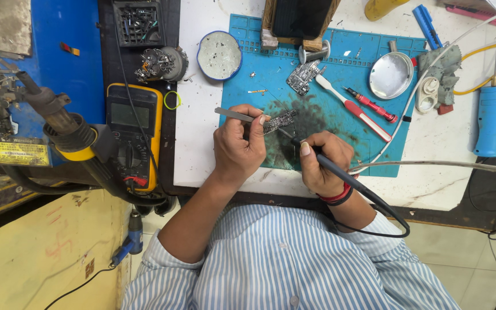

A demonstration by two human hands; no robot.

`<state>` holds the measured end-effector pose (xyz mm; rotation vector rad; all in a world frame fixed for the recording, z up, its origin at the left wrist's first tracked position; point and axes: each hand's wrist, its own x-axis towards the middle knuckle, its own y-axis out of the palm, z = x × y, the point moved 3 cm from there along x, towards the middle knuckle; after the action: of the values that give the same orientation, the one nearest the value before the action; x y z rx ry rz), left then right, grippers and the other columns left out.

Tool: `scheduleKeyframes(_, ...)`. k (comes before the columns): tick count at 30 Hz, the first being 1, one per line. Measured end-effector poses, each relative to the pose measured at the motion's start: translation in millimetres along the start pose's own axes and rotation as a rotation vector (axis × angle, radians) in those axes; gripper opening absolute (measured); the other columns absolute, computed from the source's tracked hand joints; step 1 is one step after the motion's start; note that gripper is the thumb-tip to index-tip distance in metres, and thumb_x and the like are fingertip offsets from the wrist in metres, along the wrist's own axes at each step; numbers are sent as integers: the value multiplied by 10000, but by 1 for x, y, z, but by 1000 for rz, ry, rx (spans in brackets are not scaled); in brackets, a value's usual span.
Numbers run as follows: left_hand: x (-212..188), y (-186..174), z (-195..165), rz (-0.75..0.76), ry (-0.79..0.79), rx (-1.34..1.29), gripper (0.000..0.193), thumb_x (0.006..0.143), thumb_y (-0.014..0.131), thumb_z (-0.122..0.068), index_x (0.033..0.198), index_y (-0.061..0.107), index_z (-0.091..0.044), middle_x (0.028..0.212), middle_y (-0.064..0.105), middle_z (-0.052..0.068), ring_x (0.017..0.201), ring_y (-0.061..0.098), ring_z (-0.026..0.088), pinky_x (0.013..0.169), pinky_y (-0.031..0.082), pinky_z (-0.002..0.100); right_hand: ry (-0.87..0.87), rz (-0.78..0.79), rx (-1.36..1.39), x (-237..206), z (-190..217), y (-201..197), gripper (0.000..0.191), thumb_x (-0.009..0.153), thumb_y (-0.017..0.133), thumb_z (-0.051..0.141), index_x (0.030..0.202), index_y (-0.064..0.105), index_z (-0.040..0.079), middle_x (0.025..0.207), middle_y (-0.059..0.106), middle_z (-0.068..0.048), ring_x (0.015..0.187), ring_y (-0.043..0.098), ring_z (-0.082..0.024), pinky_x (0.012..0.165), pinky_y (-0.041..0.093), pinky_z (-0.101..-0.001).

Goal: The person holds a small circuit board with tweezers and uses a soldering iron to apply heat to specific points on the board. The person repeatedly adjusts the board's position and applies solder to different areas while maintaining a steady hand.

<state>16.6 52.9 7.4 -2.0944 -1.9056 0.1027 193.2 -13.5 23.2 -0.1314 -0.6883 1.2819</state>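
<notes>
plainly, the left hand [237, 146] pinches tweezers [237, 115] whose tips rest on a small board [279, 121] lying on the blue mat [340, 74], just ahead of both hands; the right hand [324, 161] is wrapped around a black iron [322, 161], pen-style, its tip touching or almost touching the board's near edge, though the contact point is too small to tell for sure; the risks i'd judge: the board is held only by the tweezer tips, so a push from the iron could skate it across the scorched patch of mat; heat held too long could lift a pad or shift a neighbouring part; the iron's cord [386, 215] loops off the counter [431, 172] edge by the right wrist and a tug there could jerk the tip; a second board [303, 76], a white-handled tool [351, 106] and a red screwdriver [371, 105] lie near the right hand, close enough to be knocked by a sweeping wrist; the hot-air nozzle [58, 117] at far left sits well apart.
</notes>
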Motion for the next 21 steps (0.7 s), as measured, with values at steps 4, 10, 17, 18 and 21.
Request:
scheduleKeyframes(4,0,0,1,1,4,5,103,1041,641,-63,1098,563,-28,912,772,66,671,708,84,592,544,239,-4,9,-20,0,0,0,125,973,654,71,873,601,21,699,591,-74,584,553,-196,575,404,-323)
scheduleKeyframes(10,0,0,1,4,3,3,106,1041,641,-62,1101,561,-28,912,773,67,659,700,84,585,536,237,3,13,-17,0,0,0,124,974,654,72,874,603,21,701,595,-73,583,557,-197,574,407,-322)
scheduleKeyframes(17,0,0,1,0,3,-11,103,1044,641,-59,1105,563,-27,914,771,70,676,703,87,595,541,237,4,5,-5,0,0,0,118,974,652,64,877,602,18,707,595,-78,585,559,-200,574,407,-322)
scheduleKeyframes(18,0,0,1,3,4,-12,104,1044,639,-59,1105,562,-27,915,770,70,676,704,86,594,541,236,3,6,-4,0,0,0,118,974,652,63,877,601,18,709,595,-80,585,557,-201,575,407,-323)
scheduleKeyframes(21,0,0,1,2,-5,-8,102,1041,641,-59,1101,566,-25,910,773,73,667,698,89,589,537,238,2,5,5,1,0,0,117,974,650,62,879,599,18,717,601,-82,588,560,-200,575,410,-320)
